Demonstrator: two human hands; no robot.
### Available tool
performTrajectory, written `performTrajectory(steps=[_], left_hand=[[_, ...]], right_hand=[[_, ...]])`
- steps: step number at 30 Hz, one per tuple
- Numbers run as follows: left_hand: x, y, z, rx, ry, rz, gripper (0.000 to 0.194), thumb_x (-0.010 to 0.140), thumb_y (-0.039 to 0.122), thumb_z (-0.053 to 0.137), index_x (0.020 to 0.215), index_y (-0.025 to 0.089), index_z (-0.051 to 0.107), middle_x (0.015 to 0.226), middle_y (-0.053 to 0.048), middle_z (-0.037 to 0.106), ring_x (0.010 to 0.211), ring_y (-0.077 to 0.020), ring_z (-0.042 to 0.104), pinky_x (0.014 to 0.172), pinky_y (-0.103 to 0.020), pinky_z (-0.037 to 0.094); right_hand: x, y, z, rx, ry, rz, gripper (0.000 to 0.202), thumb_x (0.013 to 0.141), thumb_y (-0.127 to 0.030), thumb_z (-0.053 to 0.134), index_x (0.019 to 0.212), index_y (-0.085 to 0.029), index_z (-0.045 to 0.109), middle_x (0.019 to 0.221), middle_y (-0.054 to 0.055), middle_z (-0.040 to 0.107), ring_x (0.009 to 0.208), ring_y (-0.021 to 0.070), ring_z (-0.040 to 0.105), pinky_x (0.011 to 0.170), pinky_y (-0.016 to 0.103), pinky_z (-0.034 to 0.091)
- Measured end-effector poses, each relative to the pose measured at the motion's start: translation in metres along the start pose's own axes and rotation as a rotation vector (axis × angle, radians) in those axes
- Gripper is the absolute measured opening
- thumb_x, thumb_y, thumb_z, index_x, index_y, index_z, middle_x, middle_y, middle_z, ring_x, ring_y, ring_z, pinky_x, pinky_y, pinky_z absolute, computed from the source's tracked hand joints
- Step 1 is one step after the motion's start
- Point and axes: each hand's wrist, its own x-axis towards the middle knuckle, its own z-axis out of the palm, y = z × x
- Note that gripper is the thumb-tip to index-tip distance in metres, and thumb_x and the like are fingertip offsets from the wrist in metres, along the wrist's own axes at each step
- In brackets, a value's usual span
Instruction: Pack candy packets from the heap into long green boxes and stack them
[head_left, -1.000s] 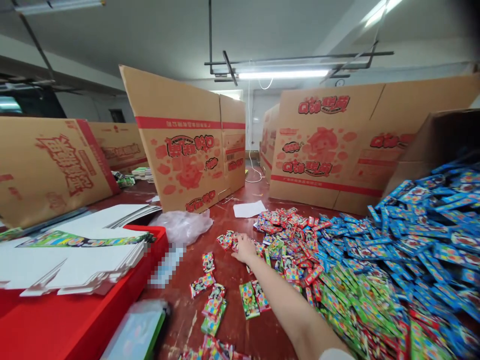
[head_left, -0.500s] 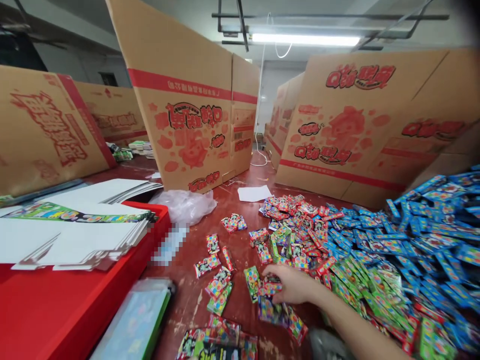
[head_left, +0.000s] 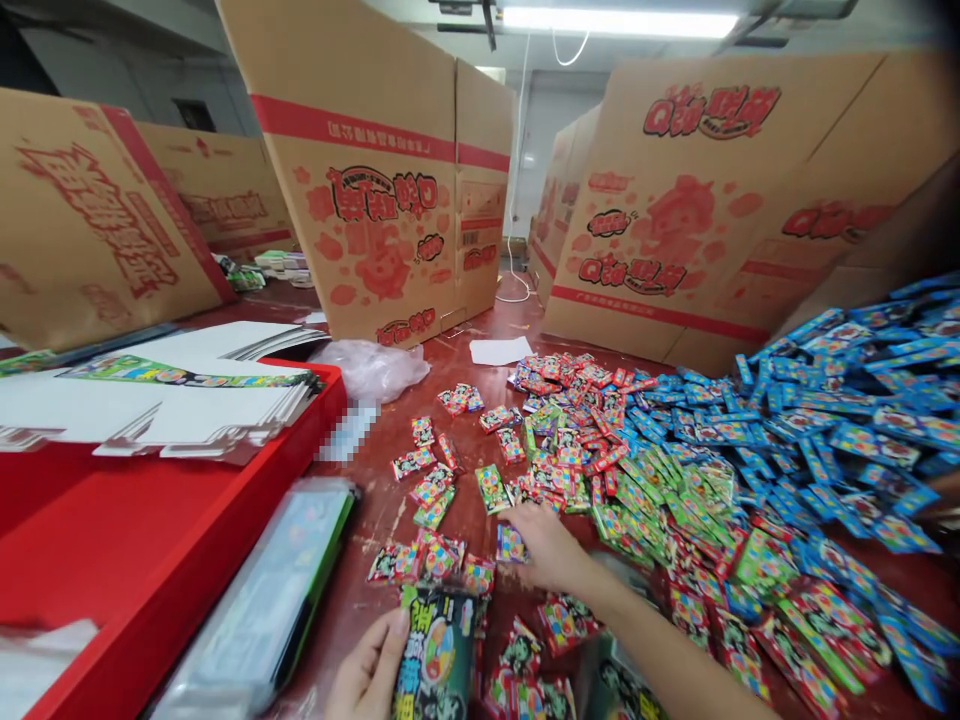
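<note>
My left hand [head_left: 371,665] is at the bottom centre, its thumb pressed on the front of a dark printed candy pouch [head_left: 439,655] held upright. My right hand [head_left: 546,545] reaches in from the lower right, with its fingers curled around a small purple candy packet [head_left: 512,544]; the fingertips are partly hidden. A green packet [head_left: 492,489] lies just beyond those fingers. Loose red packets [head_left: 439,555] lie on the table behind the pouch. More red packets [head_left: 525,690] lie to the pouch's right, beside another dark pouch [head_left: 619,680] under my right forearm.
Blue packets [head_left: 847,430] are heaped on the right, beside green packets [head_left: 637,500] and red ones. At left stands a red tray [head_left: 225,560] with white card sheets [head_left: 225,420] across it. Flat plastic-wrapped pouches [head_left: 277,580] lie beside it. Large cartons [head_left: 382,240] stand behind.
My left hand has come into view and the dark pouch has risen higher in view. My right hand has shifted slightly left, now at a purple packet. The view has tilted down.
</note>
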Motion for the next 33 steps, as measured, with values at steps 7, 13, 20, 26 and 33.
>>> performTrajectory(steps=[7, 13, 20, 26, 33], left_hand=[[-0.024, 0.008, 0.052, 0.146, -0.011, 0.182, 0.056, 0.074, 0.066, 0.054, 0.091, 0.015, 0.068, 0.085, -0.006, 0.071, 0.082, -0.0242, 0.062, 0.076, -0.027, 0.05], [-0.044, 0.015, 0.084, 0.183, -0.181, 0.279, 0.045, 0.084, 0.054, 0.049, 0.101, 0.017, 0.067, 0.091, -0.007, 0.07, 0.081, -0.0222, 0.062, 0.077, -0.027, 0.049], [-0.053, 0.016, 0.095, 0.074, -0.267, 0.247, 0.046, 0.082, 0.054, 0.052, 0.101, 0.015, 0.066, 0.09, -0.007, 0.07, 0.081, -0.0226, 0.062, 0.073, -0.027, 0.05], [-0.054, 0.018, 0.096, 0.021, -0.234, 0.248, 0.045, 0.082, 0.054, 0.054, 0.097, 0.014, 0.067, 0.089, -0.007, 0.07, 0.084, -0.0231, 0.062, 0.075, -0.028, 0.05], [-0.055, 0.014, 0.102, 0.058, -0.198, 0.295, 0.047, 0.08, 0.057, 0.054, 0.096, 0.015, 0.069, 0.089, -0.007, 0.071, 0.081, -0.0234, 0.063, 0.076, -0.028, 0.051]], right_hand=[[-0.049, -0.022, -0.021, 1.024, 0.483, 0.03, 0.055, 0.078, -0.041, 0.063, 0.127, -0.026, 0.044, 0.123, 0.008, 0.055, 0.114, 0.0215, 0.052, 0.098, 0.037, 0.041], [-0.078, -0.044, -0.026, 0.916, 0.334, -0.051, 0.043, 0.084, -0.045, 0.056, 0.122, -0.023, 0.056, 0.12, 0.008, 0.061, 0.113, 0.0226, 0.054, 0.1, 0.039, 0.04], [-0.105, -0.045, -0.031, 0.734, 0.251, -0.066, 0.035, 0.08, -0.045, 0.062, 0.106, -0.022, 0.069, 0.096, 0.007, 0.069, 0.094, 0.0223, 0.061, 0.088, 0.039, 0.047], [-0.118, -0.058, -0.012, 0.816, 0.331, -0.106, 0.026, 0.079, -0.038, 0.066, 0.103, -0.028, 0.07, 0.109, 0.007, 0.064, 0.106, 0.0226, 0.057, 0.095, 0.04, 0.042], [-0.118, -0.059, -0.009, 0.916, 0.319, -0.102, 0.016, 0.073, -0.036, 0.072, 0.079, -0.021, 0.073, 0.106, 0.008, 0.063, 0.101, 0.0214, 0.06, 0.091, 0.039, 0.045]])
